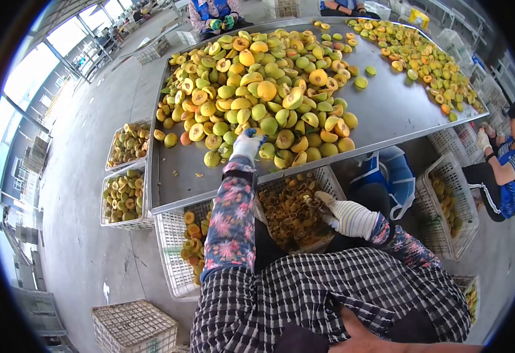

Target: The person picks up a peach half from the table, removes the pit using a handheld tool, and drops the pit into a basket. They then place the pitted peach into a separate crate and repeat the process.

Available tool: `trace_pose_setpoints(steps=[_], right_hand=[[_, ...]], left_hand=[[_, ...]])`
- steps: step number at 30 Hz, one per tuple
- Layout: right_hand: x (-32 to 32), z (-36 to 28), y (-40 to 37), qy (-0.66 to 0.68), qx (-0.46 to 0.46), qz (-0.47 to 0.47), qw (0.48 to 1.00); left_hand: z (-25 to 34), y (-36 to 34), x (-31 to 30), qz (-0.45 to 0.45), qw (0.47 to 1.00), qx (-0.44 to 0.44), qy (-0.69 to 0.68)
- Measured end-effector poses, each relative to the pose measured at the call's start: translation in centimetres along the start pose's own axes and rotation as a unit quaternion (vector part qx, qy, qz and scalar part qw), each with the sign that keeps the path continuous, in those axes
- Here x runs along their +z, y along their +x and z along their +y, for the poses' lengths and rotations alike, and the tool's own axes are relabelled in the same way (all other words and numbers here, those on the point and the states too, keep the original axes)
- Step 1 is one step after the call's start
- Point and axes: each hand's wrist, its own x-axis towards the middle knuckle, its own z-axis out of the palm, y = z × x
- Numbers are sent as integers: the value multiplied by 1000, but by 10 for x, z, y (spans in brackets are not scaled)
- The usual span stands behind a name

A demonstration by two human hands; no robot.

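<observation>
My left hand (247, 146), in a white glove with blue-coated fingers, reaches over the table edge to the front of a heap of halved yellow-green peaches (263, 88). Its fingers are apart and touch the nearest fruit; no peach half is plainly held. My right hand (351, 217), in a striped glove, hangs above a crate of brown pits and scraps (292, 215). Its fingers are closed at a small pale thing that I cannot make out. The heap lies on a metal table (381, 112).
Crates of peach halves (123, 197) stand left of the table, and another crate (172, 259) is by my left knee. A blue bag (395, 176) lies beneath the table at right. A seated person (510, 165) works at the right. More halves (428, 65) cover the far right.
</observation>
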Motion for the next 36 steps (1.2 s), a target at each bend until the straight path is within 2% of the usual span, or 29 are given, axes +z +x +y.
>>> trace_pose_setpoints(steps=[1,2,3,4,5,7,10,13,14,16,19,21,23,24,25,26,27,29,31,32,34,36], right_hand=[[5,5,1,22,-34,45,998],[2,-1,4,38,-22,46,998],[-4,-9,7,55,-9,44,997],[-8,-14,12,72,4,42,997],[-6,-13,19,79,-24,59,995],[-10,-28,32,107,-39,83,990],[-5,-30,55,50,-132,168,976],[5,-33,69,2,-129,190,973],[4,-34,73,-32,-132,199,971],[8,-40,76,-58,-123,200,970],[15,-41,73,-97,-94,180,974],[13,-44,71,-74,-105,186,974],[4,-48,68,60,-116,123,984],[-1,-50,64,127,-120,89,981],[-1,-45,63,138,-123,85,979],[-1,-41,62,148,-125,80,978],[-4,-40,60,236,-57,51,969],[-14,-41,55,401,80,-9,912],[-26,-49,51,395,100,-21,913],[-16,-41,54,357,39,28,933],[-2,-32,62,142,-98,150,974],[-1,-35,63,82,-120,164,976]], left_hand=[[-11,0,-2,-17,971,-36,-236],[-9,-18,-9,-73,889,-20,-452],[-12,-42,-13,-144,803,-4,-578],[4,-74,-16,-182,740,-4,-647],[3,-91,-13,-212,680,1,-702],[16,-124,-3,-183,650,-14,-738],[15,-146,12,-164,631,-27,-758],[19,-158,24,-96,706,10,-701],[18,-161,24,-107,698,19,-708],[16,-157,32,-20,826,175,-535],[20,-161,41,-62,740,143,-654],[20,-162,44,-56,732,138,-665],[23,-162,42,-49,756,169,-631],[24,-162,40,-70,693,98,-711],[28,-163,36,-90,620,26,-779],[30,-163,33,-96,615,26,-782],[29,-164,30,-91,618,25,-780],[29,-165,27,-80,624,25,-777],[29,-166,27,-58,634,28,-771],[25,-164,28,-61,634,34,-770],[20,-160,31,-75,644,49,-760],[19,-161,37,-92,662,63,-741]])
